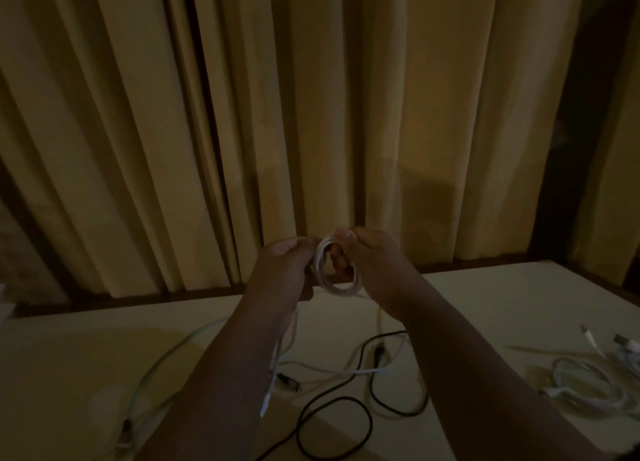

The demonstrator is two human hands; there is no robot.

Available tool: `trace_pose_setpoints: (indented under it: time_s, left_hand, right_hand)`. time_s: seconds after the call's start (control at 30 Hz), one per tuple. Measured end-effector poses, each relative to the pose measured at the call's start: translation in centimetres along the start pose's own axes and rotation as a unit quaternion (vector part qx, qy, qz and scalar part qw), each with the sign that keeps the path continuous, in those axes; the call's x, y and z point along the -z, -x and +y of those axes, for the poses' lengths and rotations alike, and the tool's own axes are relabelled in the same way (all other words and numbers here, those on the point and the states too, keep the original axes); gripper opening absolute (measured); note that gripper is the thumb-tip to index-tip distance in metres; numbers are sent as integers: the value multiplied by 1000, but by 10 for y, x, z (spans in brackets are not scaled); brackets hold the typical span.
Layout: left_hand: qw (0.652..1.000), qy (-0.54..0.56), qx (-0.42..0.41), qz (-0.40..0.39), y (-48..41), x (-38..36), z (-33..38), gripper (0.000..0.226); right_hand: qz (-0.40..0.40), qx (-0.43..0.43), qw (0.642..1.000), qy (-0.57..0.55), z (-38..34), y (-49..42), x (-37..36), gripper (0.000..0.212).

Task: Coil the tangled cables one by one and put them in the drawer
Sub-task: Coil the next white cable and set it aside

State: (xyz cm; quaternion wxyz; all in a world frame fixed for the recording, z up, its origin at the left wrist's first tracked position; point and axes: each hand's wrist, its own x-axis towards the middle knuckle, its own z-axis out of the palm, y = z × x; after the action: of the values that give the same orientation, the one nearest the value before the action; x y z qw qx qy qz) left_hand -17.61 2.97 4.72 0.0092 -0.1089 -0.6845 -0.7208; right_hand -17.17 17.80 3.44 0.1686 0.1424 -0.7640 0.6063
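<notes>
A person stands at a pale table (pixel 485 298) in a dim room and holds a white coil (pixel 334 289) up in front of drawn curtains (pixel 311 114), with both hands close together on it. The left hand (pixel 287 263) grips the ring's near side while the right hand (pixel 370 256) pinches its top between thumb and fingers, apparently to keep the loops from springing apart. The coil's loose tail hangs past the left forearm toward the table, so the winding looks unfinished. It is lifted clear of the tangle, likely so the tail pulls free as it is wound. Below lie one black cable (pixel 371 388) looped across the middle, one pale cable (pixel 166 355) trailing off to the left, and other light strands crossing it that are too knotted to count. One wound white bundle (pixel 561 377) sits apart at the right, seemingly already done. The drawer is not in sight.
</notes>
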Motion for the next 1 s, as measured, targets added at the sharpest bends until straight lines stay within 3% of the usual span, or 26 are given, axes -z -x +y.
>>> trace_pose_setpoints:
  time_s: [0.17,0.43,0.53,0.67,0.8,0.87,1.0]
  left_hand:
    - [995,94,-15,-26,0,5,6,14]
    - [991,-30,-130,-9,0,9,4,28]
    - [993,-12,-110,-40,2,9,7,25]
    - [995,12,-78,-65,4,3,11,42]
    - [987,106,-58,-108,8,-1,12,33]
    - [991,87,-54,-80,7,-3,7,20]
    - [995,91,-32,-36,2,-6,-2,30]
  right_hand:
    - [23,69,996,50,-13,5,-3,45]
    - [17,95,995,25,-25,8,-1,46]
    - [31,101,994,32,-26,8,-3,46]
    - [66,93,992,45,-23,7,1,43]
    - [82,88,991,51,-19,5,3,44]
    - [78,96,991,52,-17,5,1,43]
    - [81,88,987,103,-9,2,-5,40]
